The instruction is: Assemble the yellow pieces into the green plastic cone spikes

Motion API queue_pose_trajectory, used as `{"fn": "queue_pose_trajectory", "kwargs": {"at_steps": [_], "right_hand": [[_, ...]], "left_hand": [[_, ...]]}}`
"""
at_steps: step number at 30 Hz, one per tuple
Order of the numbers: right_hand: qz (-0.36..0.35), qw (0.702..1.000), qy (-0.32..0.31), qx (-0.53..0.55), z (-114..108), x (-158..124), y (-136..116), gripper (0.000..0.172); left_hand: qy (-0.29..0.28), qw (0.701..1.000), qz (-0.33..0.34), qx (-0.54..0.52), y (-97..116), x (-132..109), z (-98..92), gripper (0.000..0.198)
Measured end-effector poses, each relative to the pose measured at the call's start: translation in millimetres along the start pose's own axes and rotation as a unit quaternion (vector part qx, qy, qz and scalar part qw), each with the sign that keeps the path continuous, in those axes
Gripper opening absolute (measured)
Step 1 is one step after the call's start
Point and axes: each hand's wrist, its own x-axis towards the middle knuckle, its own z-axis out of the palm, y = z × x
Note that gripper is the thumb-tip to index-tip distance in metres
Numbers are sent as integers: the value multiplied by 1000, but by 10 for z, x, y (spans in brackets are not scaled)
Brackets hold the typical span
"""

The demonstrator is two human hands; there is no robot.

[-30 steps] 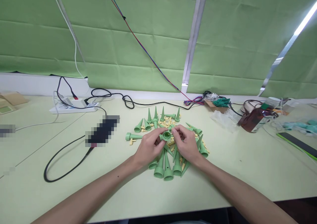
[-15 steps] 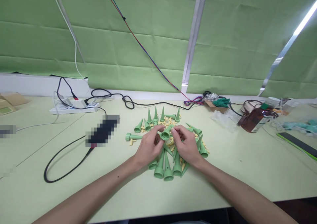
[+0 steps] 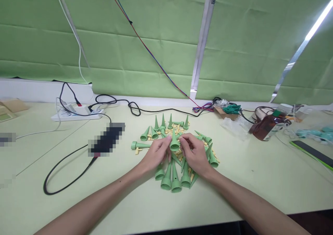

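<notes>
Over the middle of a pile of parts, my left hand (image 3: 156, 154) grips a green hollow plastic spike (image 3: 174, 144) between thumb and fingers, its point up and its round open end facing me. My right hand (image 3: 195, 154) is closed in a pinch at the spike's right side; whatever lies between those fingertips is too small to make out. Below and around both hands lie several more green spikes (image 3: 176, 184), some on their sides. Others stand upright (image 3: 170, 122) behind. Small yellow valve-like pieces (image 3: 137, 150) are scattered among them.
A blurred-out dark device (image 3: 108, 139) with a black cable lies on the left, before a white power strip (image 3: 78, 114). To the right are a brown bottle (image 3: 267, 125), clear plastic wrap (image 3: 235, 127) and a green-edged black phone-like object (image 3: 313, 153). The table's front edge runs below my arms.
The held spike has turned from tilted, with its open end towards me, to more upright. My left fingers have shifted to its left side; my right hand stays close beside it.
</notes>
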Motion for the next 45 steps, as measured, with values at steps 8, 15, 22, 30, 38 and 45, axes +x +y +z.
{"fn": "queue_pose_trajectory", "kwargs": {"at_steps": [8,15,22,30,38,45], "right_hand": [[-8,1000,-3,-10,-19,34,14,19],[-13,1000,-2,-28,-20,45,-12,20],[-13,999,-4,-49,-11,43,0,22],[0,999,-18,-45,-12,50,-6,23],[7,999,-13,-49,-7,39,15,23],[42,998,-37,-17,1,27,11,23]], "left_hand": [[1,998,62,19,52,-28,20,42],[12,987,121,105,82,-28,-4,29],[47,957,191,212,18,-29,-16,20],[17,926,276,257,-64,-43,-41,12],[35,905,300,301,-88,-31,-61,38],[65,888,332,310,-104,-16,-57,41]]}}
